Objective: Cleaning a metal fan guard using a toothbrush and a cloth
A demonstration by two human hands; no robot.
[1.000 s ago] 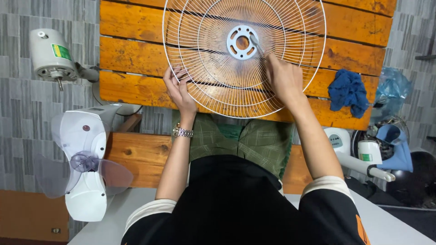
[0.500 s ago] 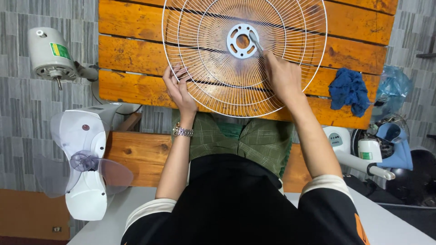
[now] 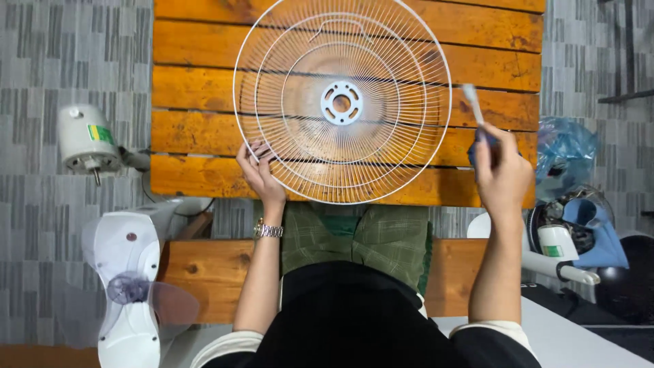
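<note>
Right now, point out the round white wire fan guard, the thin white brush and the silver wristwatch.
round white wire fan guard (image 3: 342, 103), head view, central hub plate
thin white brush (image 3: 471, 102), head view, its handle
silver wristwatch (image 3: 268, 231), head view, band on wrist

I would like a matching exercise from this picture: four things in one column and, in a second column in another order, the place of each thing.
Things:
1. white fan grille
2. left hand
3. right hand
4. fan motor

Places:
A. on the grey floor, left of the wooden table
B. off the right rim of the grille, holding a brush
C. flat on the wooden table
D. on the lower left rim of the grille

Pairs: 1-C, 2-D, 3-B, 4-A
</note>
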